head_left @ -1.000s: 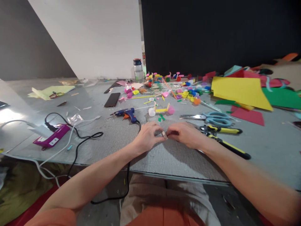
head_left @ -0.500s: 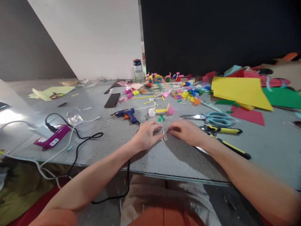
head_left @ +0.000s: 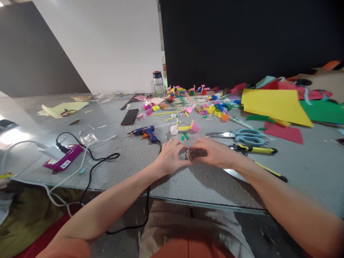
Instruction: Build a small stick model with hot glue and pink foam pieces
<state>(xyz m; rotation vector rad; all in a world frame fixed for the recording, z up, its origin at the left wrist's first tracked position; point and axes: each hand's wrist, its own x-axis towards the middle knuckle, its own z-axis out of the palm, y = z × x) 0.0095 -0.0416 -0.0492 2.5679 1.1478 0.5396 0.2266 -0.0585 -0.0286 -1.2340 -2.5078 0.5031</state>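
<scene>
Small pale wooden stick pieces (head_left: 189,155) stand close together on the grey table, between my two hands. My left hand (head_left: 172,156) curls round them from the left, its thumb at their near end. From the right, my right hand (head_left: 213,152) closes in with bent fingers, its fingertips meeting the left ones at the far end of the pieces. The exact fingertip contact is partly hidden. Just beyond lie green scraps (head_left: 185,136) and a small yellow piece (head_left: 184,128) with a white and a pink round cap at its ends.
A blue glue gun (head_left: 146,132) lies left, its cord running off the table edge. Blue-handled scissors (head_left: 248,136) and yellow-black pliers (head_left: 258,149) lie right, partly under my forearm. Behind are colourful caps (head_left: 215,109), a phone (head_left: 129,116), a bottle (head_left: 158,84) and yellow sheet (head_left: 274,105). A purple power strip (head_left: 63,158) sits left.
My right hand first drew slightly away from the wooden pieces, then came back left against them and my left fingertips. My left hand stayed beside the pieces. The view shifted slightly.
</scene>
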